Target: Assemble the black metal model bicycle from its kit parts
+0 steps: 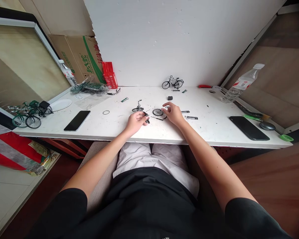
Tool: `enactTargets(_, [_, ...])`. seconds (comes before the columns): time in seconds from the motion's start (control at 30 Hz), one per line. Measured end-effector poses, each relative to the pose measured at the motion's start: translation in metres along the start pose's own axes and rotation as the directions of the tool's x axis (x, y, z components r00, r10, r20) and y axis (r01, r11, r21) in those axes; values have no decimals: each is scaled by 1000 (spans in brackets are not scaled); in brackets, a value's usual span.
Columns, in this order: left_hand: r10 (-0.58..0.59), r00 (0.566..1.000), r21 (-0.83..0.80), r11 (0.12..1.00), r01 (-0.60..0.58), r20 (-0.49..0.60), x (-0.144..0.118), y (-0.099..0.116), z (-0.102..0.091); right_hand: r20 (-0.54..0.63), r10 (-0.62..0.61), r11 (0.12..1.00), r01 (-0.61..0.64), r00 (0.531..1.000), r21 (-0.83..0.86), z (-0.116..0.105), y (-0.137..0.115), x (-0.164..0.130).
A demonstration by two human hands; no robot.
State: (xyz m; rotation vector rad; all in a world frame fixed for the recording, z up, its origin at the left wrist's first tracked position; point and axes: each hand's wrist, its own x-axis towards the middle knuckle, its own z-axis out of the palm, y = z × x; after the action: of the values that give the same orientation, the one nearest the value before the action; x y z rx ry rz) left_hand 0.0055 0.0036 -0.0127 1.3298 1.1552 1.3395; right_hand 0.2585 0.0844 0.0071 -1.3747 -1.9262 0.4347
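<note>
My left hand (pixel 137 122) is closed around the dark frame of a partly assembled model bicycle (pixel 139 108). Its handlebar and front wheel stick out beyond my fingers, while the part inside my grip is hidden. Beside it, a loose spoked wheel (pixel 157 112) lies flat on the white table (pixel 109 127). My right hand (pixel 173 113) hovers at the wheel's right edge, thumb and index finger apart; whether it touches the rim I cannot tell. A thin dark strip (pixel 156 118) rests just below the wheel. Right of my right hand are small dark forked parts (pixel 191 117).
A finished black model bicycle (pixel 172 82) stands at the back, with a small black box (pixel 169 98) before it. Green model bicycles (pixel 31 113) and a phone (pixel 77 120) are on the left. Another phone (pixel 249 128) and a water bottle (pixel 243 83) are on the right.
</note>
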Motion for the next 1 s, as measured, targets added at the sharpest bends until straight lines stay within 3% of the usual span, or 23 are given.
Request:
enactTargets(0.13, [16,1000,3,1000,-16,7,1,-1,0,75,6,998,-11,997,57,1,0,1])
enactTargets(0.3, [16,1000,4,1000,-16,6,1,-2,0,191,-145,977,111,971,180,3,1,0])
enactTargets(0.4, [18,1000,28,999,-18,2,1,-2,-1,203,-230,965,195,952,177,3,2,-1])
enactTargets(0.67, [3,1000,16,1000,-2,-8,-2,5,2,218,-300,947,317,929,-50,3,-3,-3])
enactTargets(1.0, [-7,1000,15,1000,7,-8,-2,6,3,275,-294,836,386,915,-391,6,-13,-10])
